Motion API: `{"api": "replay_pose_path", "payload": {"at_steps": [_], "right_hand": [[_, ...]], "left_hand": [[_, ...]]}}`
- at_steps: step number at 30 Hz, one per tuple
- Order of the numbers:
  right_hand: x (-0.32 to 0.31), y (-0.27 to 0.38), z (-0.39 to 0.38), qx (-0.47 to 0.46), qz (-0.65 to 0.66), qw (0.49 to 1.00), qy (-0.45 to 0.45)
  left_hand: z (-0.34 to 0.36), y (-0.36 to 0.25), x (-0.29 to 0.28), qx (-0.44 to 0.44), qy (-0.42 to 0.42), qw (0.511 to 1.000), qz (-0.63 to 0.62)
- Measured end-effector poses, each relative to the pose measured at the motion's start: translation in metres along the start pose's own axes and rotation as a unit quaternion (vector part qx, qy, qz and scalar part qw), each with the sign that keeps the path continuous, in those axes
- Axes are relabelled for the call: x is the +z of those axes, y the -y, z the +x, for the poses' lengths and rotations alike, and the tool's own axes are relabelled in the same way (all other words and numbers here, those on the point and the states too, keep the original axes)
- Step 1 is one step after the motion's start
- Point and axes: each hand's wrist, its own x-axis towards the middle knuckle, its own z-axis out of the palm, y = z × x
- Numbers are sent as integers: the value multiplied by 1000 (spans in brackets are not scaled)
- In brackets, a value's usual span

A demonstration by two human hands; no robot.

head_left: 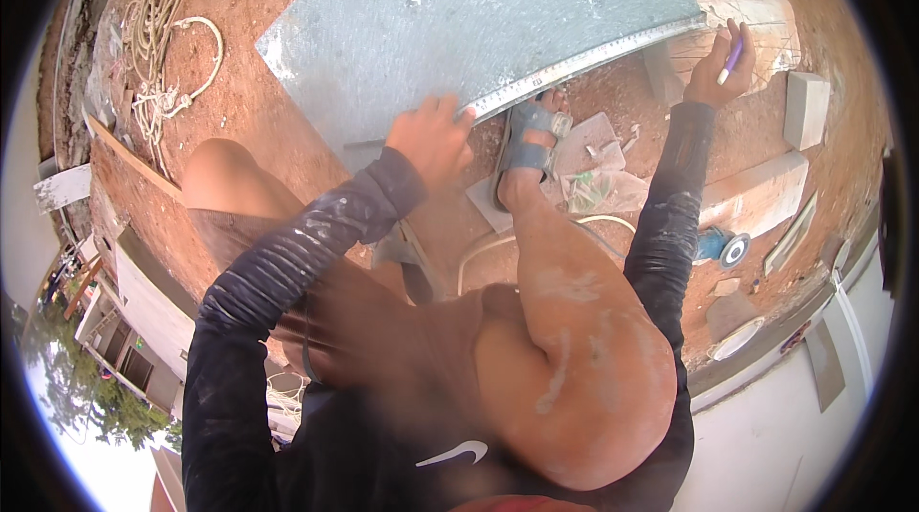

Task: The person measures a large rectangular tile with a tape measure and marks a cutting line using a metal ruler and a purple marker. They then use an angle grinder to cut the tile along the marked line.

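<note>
A large grey stone slab [450, 14] lies on red dirt ahead of me. A long metal ruler [593, 57] runs along its near right edge. My left hand [433, 137] presses down on the slab's near edge, at the ruler's lower end. Out to the right, beyond the slab's right corner, my right hand [720, 67] is raised and grips a purple pen [730, 60]. My knees are bent below. My sandalled foot [529, 144] rests on tile scraps just below the ruler.
Coiled rope [158, 43] lies at the upper left on the dirt. Stone blocks [804, 105] and tile offcuts [589, 144] sit to the right. A blue angle grinder [720, 246] lies beside my right elbow, near a white wall ledge [766, 349].
</note>
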Motion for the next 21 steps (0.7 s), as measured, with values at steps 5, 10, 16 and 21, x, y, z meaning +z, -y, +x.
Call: {"api": "replay_pose_path", "payload": {"at_steps": [5,10,16,21], "right_hand": [[0,92,-106,203,145,931,266],[1,99,-180,133,98,895,413],[9,103,-185,46,66,892,444],[15,99,-189,-12,46,892,450]], "left_hand": [[-4,0,0,-13,0,1000,6],[-4,-2,2,-13,-21,1000,9],[-5,-1,2,-16,-18,1000,1],[-6,-2,2,-19,-20,1000,5]]}}
